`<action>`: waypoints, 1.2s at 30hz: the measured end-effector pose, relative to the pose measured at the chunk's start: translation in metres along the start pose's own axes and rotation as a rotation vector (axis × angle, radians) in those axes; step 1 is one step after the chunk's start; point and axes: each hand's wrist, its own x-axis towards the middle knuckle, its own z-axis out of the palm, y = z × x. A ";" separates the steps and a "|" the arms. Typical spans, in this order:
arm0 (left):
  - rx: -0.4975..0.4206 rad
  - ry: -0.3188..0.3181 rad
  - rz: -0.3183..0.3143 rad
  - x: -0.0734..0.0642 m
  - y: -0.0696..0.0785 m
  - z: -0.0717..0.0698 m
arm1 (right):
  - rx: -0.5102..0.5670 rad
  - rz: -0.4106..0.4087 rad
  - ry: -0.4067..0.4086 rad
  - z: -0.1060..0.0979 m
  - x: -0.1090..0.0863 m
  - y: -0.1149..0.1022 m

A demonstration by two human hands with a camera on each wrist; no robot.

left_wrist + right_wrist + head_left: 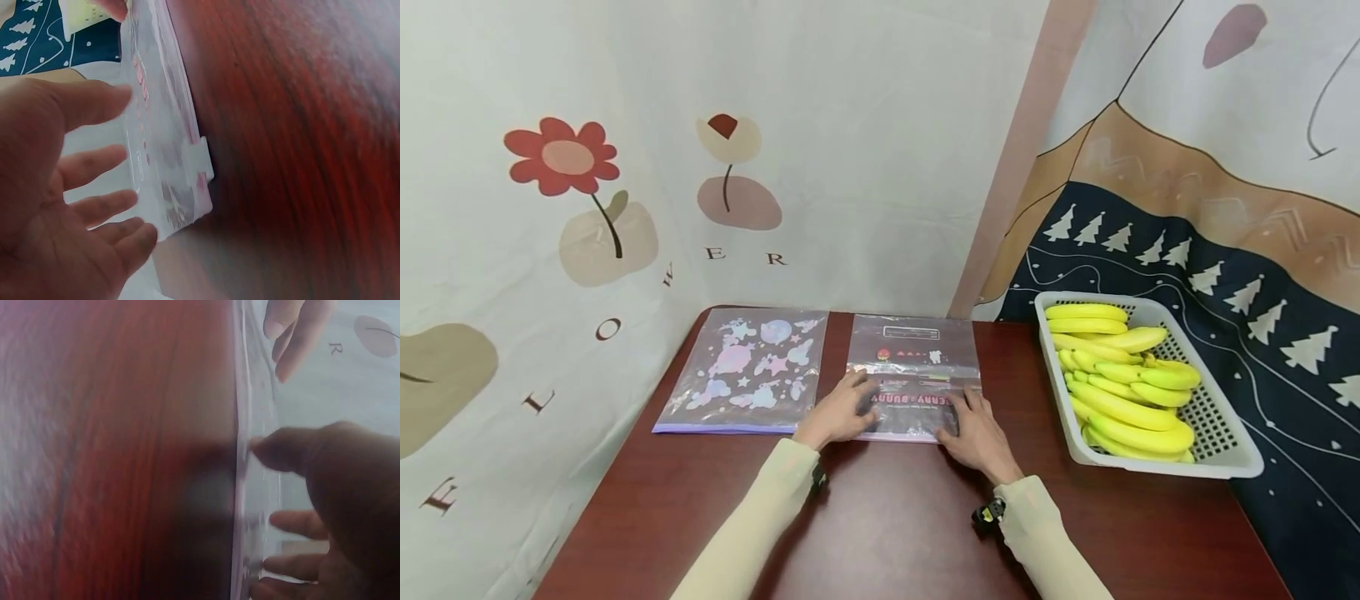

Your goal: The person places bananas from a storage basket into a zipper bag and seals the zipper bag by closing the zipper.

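Note:
A clear zip bag (913, 383) with red lettering and a pink zip edge lies flat on the dark red table. My left hand (842, 408) is over its left side, fingers spread and relaxed. In the left wrist view a white zip slider (199, 159) sits near one end of the pink edge. My right hand (977, 435) rests at the bag's lower right corner; its thumb (281, 449) touches or nearly touches the edge. Neither hand grips anything. Left of it lies another clear zip bag (756, 367) with pastel star and animal prints and a purple edge.
A grey plastic basket (1228, 446) full of yellow bananas (1127, 408) stands at the table's right side. Bare wooden tabletop (880, 517) lies in front of the bags. A printed cloth (880, 150) hangs behind the table and along its left.

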 end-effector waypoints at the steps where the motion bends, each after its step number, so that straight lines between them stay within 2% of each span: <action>1: 0.009 -0.014 -0.001 0.000 0.000 0.001 | -0.008 0.003 0.007 0.001 0.000 -0.002; 6: 0.022 -0.065 -0.042 -0.003 0.000 0.006 | -0.010 0.023 0.007 0.003 0.000 -0.006; 14: 0.033 -0.045 -0.046 -0.009 0.010 0.016 | 0.033 0.057 -0.065 -0.007 0.003 0.006; 21: 0.087 0.023 -0.031 -0.019 0.024 0.027 | 0.050 0.023 -0.129 -0.016 0.006 0.024; 28: 0.120 0.092 -0.062 -0.029 0.046 0.042 | 0.048 -0.015 -0.196 -0.027 0.009 0.036; 33: 0.193 0.160 -0.064 -0.037 0.063 0.058 | 0.038 -0.012 -0.242 -0.036 0.010 0.038; 36: 0.213 0.217 -0.058 -0.039 0.067 0.063 | 0.021 -0.015 -0.229 -0.038 0.010 0.034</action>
